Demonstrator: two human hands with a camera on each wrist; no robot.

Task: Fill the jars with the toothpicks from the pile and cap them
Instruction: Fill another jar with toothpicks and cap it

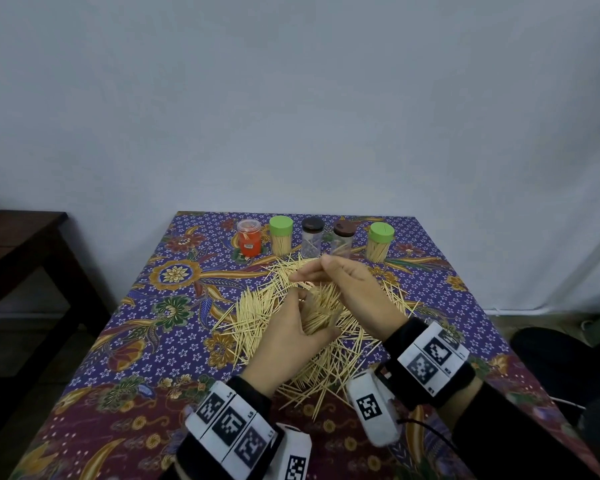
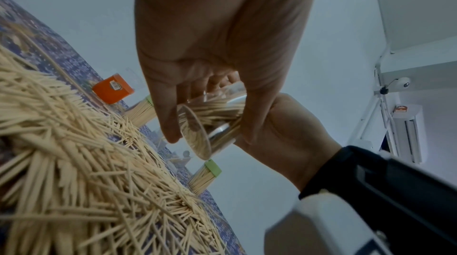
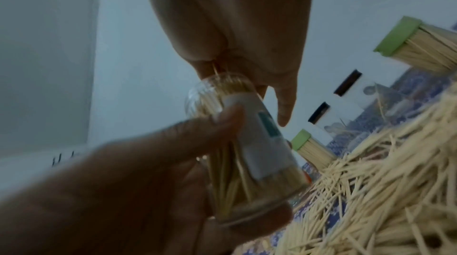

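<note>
**Clear jar held over the toothpick pile, both my hands on it**

At the centre of the head view, I hold a clear jar [image 3: 249,153] in my left hand [image 1: 291,337], tilted, its open mouth turned up and away from me. My left fingers and thumb [image 3: 197,128] curl round its body. The jar is already packed with toothpicks and carries a pale label (the printing is too blurred to read). In the left wrist view its round clear base [image 2: 195,132] faces the camera.

My right hand [image 1: 354,289] sits just above the jar's mouth, fingertips drawn together on a few toothpicks [image 3: 215,69] at the opening; one finger points straight out, free.

Below both hands, the loose toothpick pile [image 1: 257,313] spreads across the middle of the patterned tablecloth [image 1: 146,344], purple with gold flowers.

Along the far edge of the table, in the upper middle of the head view, five jars stand upright in a row. From left to right: an orange jar [image 1: 248,239], a green-capped jar [image 1: 281,236] full of toothpicks, two dark-capped clear jars [image 1: 312,237] [image 1: 343,237], and a second green-capped jar [image 1: 380,242], also full.

A dark wooden table [image 1: 21,244] shows at the left edge, and a pale wall [image 1: 291,98] fills the upper half.
</note>
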